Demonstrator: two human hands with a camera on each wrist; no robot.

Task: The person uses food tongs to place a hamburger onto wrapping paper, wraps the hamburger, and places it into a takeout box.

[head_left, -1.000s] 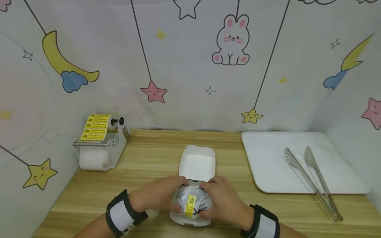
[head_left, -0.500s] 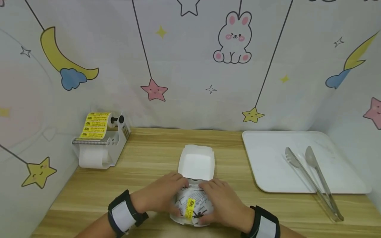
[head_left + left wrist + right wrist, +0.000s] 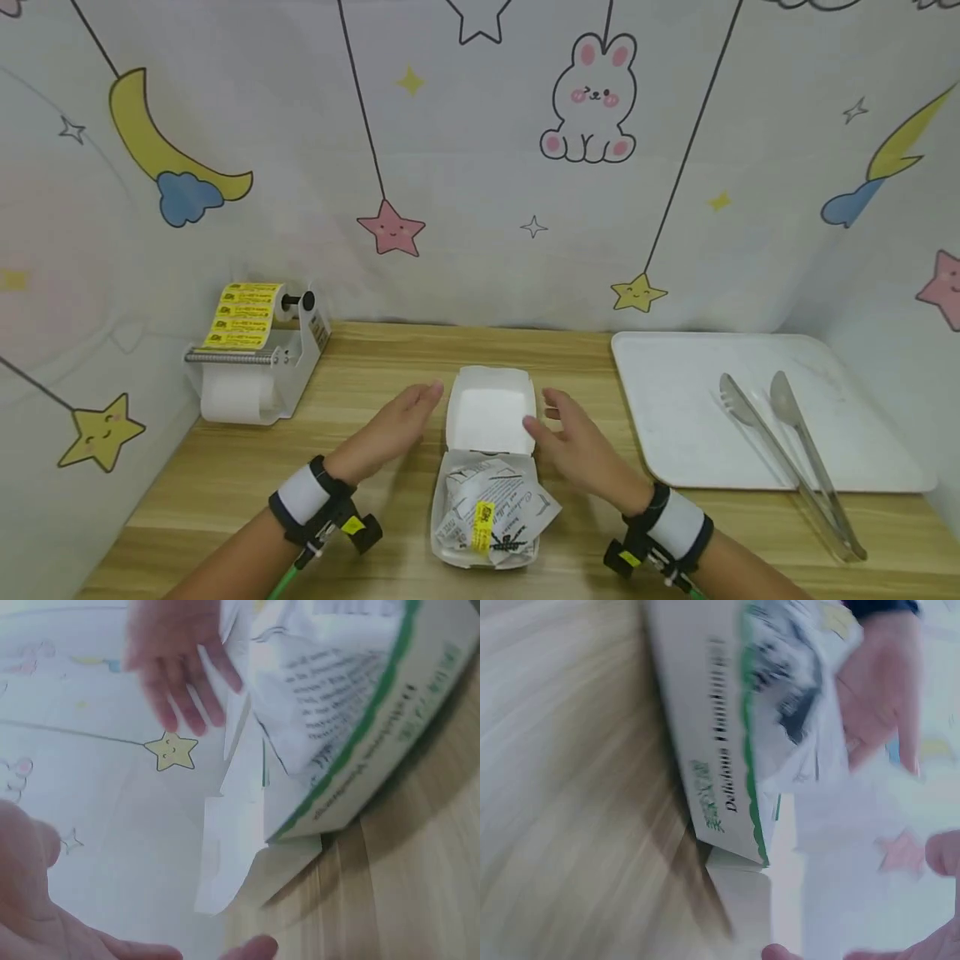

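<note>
In the head view a white hamburger box [image 3: 491, 410] stands with its lid laid back on the wooden table. A paper-wrapped burger [image 3: 495, 504] sits in its base, with a yellow sticker [image 3: 483, 525] on the front and one paper corner poking past the right wall. My left hand [image 3: 390, 429] is held left of the lid, its fingers relaxed and holding nothing. On the other side my right hand [image 3: 573, 437] has its fingertips close to the lid's right edge, also with nothing in it. Green-edged "Delicious Hamburger" print shows on the box side [image 3: 716, 735] in the right wrist view.
At the back left stands a label dispenser [image 3: 258, 358] with a roll of yellow stickers. A white tray [image 3: 675, 417] lies on the right, and metal tongs [image 3: 802, 467] rest across its front edge. A cartoon-printed curtain [image 3: 480, 167] closes off the back.
Both hands have let go of the wrapped burger and moved outward and away from me, to either side of the lid. The burger stays in the box base, its paper corner now sticking out.
</note>
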